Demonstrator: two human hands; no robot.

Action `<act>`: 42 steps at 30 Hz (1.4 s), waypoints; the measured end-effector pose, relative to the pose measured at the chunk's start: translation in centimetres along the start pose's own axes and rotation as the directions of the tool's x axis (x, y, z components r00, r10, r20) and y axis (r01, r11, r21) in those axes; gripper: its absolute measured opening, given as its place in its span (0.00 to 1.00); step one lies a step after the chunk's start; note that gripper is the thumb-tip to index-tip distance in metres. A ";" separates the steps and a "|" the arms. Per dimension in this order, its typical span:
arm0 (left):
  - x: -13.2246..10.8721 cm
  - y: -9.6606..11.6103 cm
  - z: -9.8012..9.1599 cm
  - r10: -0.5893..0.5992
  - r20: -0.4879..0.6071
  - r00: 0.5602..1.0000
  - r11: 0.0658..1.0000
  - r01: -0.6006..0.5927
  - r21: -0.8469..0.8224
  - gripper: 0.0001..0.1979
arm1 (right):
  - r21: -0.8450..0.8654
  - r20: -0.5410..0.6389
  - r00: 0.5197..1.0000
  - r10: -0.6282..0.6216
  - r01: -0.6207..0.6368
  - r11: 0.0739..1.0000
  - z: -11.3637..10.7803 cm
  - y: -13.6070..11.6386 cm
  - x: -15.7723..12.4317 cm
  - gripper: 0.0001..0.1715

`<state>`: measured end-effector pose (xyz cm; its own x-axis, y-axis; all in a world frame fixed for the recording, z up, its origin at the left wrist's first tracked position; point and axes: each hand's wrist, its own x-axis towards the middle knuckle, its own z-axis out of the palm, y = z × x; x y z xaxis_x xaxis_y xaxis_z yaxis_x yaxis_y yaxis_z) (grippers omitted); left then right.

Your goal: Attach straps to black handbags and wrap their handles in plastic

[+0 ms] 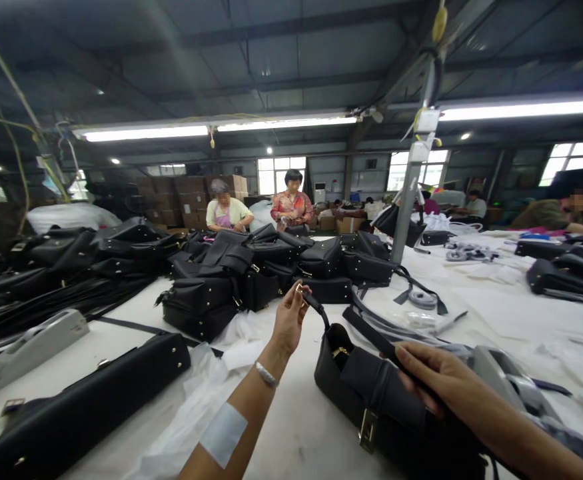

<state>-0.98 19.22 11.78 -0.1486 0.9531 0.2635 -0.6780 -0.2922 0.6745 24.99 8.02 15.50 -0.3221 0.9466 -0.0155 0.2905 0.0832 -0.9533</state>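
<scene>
A black handbag [381, 380] with a gold clasp [368, 430] on its front sits on the white table, low and right of centre. My left hand [291, 319] is raised beside it, fingers pinched on a small gold buckle [300, 289] at the end of a short black tab joined to the bag. Over the bag, my right hand [434, 377] is closed around a black strap [368, 331], whose free end points up and left. The strap's other end is hidden behind the hand and bag.
Another black bag [91, 400] lies at left by a grey tape dispenser [36, 347]. Piled black bags [271, 260] cover the table ahead. A metal post [410, 193] rises right of centre. Two people [292, 207] work across the table; white paper [196, 400] lies nearby.
</scene>
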 end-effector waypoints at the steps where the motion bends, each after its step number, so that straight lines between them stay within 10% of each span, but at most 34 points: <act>1: -0.3 0.3 1.1 0.009 0.054 0.999 0.999 -0.011 0.041 0.22 | 0.020 0.000 1.000 -0.013 0.013 1.000 0.1 -0.2 0.3 0.29; 6: -1.8 0.1 4.5 -0.033 0.232 0.972 0.969 -0.026 0.247 0.20 | 0.079 -0.051 0.996 -0.075 0.079 0.994 0.3 -0.4 2.1 0.30; 17: -3.4 -1.2 5.6 -0.179 0.400 0.899 0.911 -0.003 0.413 0.17 | 0.111 -0.103 0.991 -0.086 0.098 0.989 0.9 0.0 4.2 0.29; 24: -4.8 -1.6 7.3 -0.137 0.539 0.831 0.822 -0.208 0.530 0.10 | -0.457 -0.323 0.821 -0.470 0.299 0.838 2.3 -0.5 5.8 0.40; 32: -4.9 -2.2 7.7 -0.157 0.551 0.820 0.713 -0.292 0.638 0.09 | -0.547 -0.276 0.760 -0.588 0.379 0.746 1.8 -1.4 6.3 0.24; 38: -5.9 -1.6 9.2 -0.391 0.560 0.731 0.766 -0.079 0.638 0.21 | 0.010 -0.306 0.854 -0.421 0.445 0.896 -0.6 -5.4 4.2 0.29; 42: -6.7 -1.1 10.0 -0.420 0.548 0.723 0.749 -0.065 0.660 0.17 | 0.373 -0.455 0.803 -0.385 0.564 0.737 -3.5 -7.9 2.4 0.26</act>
<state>7.97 12.36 16.18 0.5717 0.7692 0.2855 -0.0233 -0.3326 0.9428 25.07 10.73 24.08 0.0394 0.8700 0.4914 -0.3041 0.4789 -0.8235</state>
